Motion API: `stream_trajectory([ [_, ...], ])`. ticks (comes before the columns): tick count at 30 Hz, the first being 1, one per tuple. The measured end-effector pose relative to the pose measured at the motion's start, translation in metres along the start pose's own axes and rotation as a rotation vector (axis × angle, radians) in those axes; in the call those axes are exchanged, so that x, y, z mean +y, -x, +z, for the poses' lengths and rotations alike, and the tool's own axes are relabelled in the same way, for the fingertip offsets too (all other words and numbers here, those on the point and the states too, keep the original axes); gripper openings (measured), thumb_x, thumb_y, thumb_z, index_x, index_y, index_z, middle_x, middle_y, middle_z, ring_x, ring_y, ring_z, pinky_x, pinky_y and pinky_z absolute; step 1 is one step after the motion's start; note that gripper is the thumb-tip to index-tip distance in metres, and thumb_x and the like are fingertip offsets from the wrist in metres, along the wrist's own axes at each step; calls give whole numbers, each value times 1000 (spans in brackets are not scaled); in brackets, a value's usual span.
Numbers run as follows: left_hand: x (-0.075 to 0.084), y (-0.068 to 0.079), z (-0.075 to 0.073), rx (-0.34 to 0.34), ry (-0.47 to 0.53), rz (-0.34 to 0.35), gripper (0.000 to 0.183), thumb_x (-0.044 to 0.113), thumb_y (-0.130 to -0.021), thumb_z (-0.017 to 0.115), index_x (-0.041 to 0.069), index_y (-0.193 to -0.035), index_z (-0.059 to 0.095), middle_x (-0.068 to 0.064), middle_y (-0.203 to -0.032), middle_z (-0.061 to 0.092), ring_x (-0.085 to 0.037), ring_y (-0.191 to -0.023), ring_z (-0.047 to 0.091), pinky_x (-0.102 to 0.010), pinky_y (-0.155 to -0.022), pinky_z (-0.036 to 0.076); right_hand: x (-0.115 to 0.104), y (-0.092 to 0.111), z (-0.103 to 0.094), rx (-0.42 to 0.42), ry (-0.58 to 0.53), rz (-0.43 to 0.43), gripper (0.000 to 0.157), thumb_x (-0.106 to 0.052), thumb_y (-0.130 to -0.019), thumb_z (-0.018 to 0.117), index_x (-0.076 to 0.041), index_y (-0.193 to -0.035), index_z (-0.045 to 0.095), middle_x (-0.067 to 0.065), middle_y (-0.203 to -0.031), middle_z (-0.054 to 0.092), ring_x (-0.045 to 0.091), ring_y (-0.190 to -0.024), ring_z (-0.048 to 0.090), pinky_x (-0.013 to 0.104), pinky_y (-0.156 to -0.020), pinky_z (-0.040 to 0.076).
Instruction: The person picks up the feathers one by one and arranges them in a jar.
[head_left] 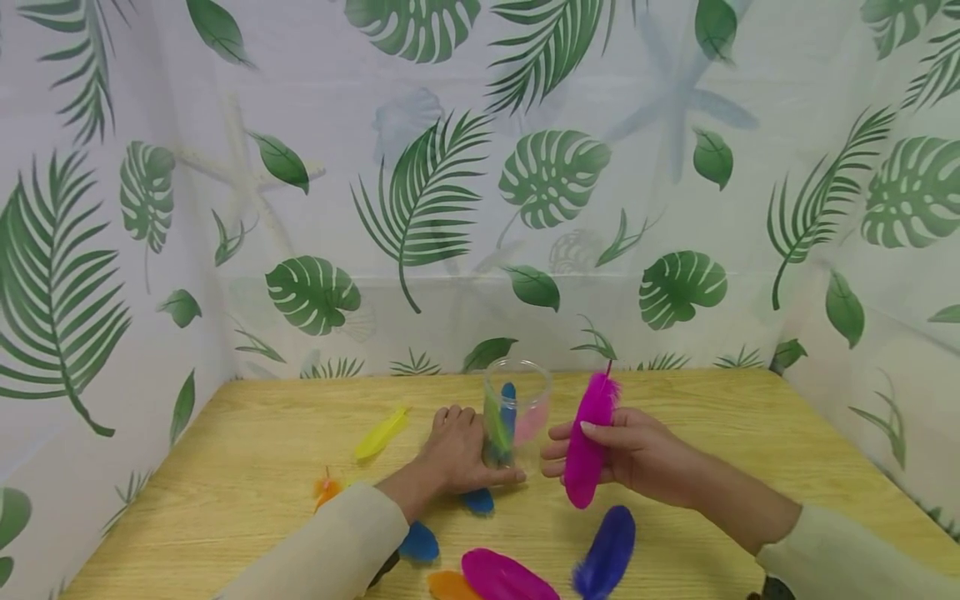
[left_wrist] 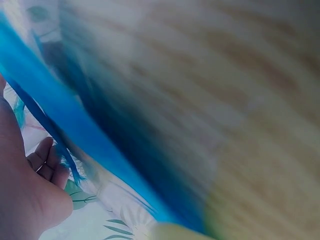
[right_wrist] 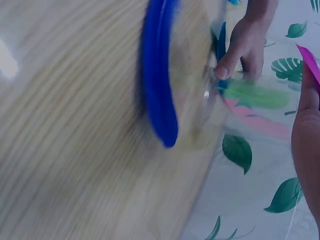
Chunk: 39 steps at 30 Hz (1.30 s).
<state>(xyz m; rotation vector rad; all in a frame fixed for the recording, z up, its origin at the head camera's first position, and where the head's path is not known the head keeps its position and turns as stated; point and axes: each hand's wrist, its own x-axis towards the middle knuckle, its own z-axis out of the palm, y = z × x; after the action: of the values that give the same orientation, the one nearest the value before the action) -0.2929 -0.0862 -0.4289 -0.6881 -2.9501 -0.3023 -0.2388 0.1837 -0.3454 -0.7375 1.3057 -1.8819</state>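
One clear cup [head_left: 529,402] and at least eleven feathers [head_left: 587,468], two magenta and two orange among them

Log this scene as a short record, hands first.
Right hand: holds magenta feather, quill up
Left hand: at the base of the clear cup, thumb in front
Cup contents: green feather, blue feather, pink feather
Loose on table: yellow feather, deep blue feather, second magenta feather, others
Backdrop: leaf-print sheet

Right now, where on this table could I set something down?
Bare wood lies beyond the right hand, up to the patterned backdrop, and left of the yellow feather and leftmost orange feather. It's crowded at the clear cup, and nearer, between left sleeve and dark-blue feather.
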Motion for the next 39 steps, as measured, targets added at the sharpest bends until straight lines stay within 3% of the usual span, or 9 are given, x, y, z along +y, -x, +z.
stream_trajectory([
  [7,1,1,2,-9,-11,4,96,91,-73,48,8,-119,61,-3,-101,58,-20,-99,44,-41,-95,33,3,-33,15,-1,37,21,36,-11,-109,32,3,-128,59,11,-118,73,27,-109,71,40,-92,55],
  [12,3,0,2,-17,-29,1,92,89,-74,50,8,-117,60,-3,-99,57,-20,-98,43,-41,-97,33,3,-51,20,52,32,57,47,-21,-110,33,18,-134,43,13,-112,74,28,-102,73,40,-90,57],
  [15,5,-1,2,-22,-25,7,91,88,-75,53,8,-116,60,-3,-99,57,-20,-99,44,-42,-97,33,3,-58,21,89,14,64,53,-27,-111,32,20,-134,39,14,-110,74,29,-98,74,38,-88,57],
  [22,5,-3,1,-29,-34,15,90,88,-75,53,7,-117,61,-4,-103,59,-22,-101,44,-43,-100,33,-2,-60,20,16,-14,-2,57,-36,-111,18,4,-120,58,14,-109,75,30,-99,74,37,-87,57],
  [29,3,-2,1,-31,-18,3,90,86,-75,54,10,-121,61,-5,-106,60,-22,-103,44,-43,-102,33,-8,-57,17,-29,8,-43,64,-35,-112,14,5,-124,62,16,-112,74,32,-104,72,38,-89,56],
  [34,1,-2,1,-31,-34,-5,95,88,-74,52,8,-125,60,-6,-111,62,-23,-107,46,-45,-106,32,-9,-48,13,10,141,-99,54,-29,-112,19,-1,-129,62,12,-119,73,30,-110,70,41,-93,55],
  [37,0,-1,0,-29,-34,-5,97,90,-74,50,7,-125,60,-7,-113,62,-24,-109,47,-47,-108,31,-6,-39,11,55,298,-200,41,-16,-110,30,-5,-130,63,9,-123,71,28,-116,67,42,-94,55],
  [39,1,-1,-1,-26,-29,-1,97,90,-74,50,7,-125,60,-7,-113,62,-25,-110,47,-47,-108,31,-3,-32,10,75,431,-286,36,-6,-106,36,-1,-130,62,9,-126,69,26,-119,66,40,-95,54],
])
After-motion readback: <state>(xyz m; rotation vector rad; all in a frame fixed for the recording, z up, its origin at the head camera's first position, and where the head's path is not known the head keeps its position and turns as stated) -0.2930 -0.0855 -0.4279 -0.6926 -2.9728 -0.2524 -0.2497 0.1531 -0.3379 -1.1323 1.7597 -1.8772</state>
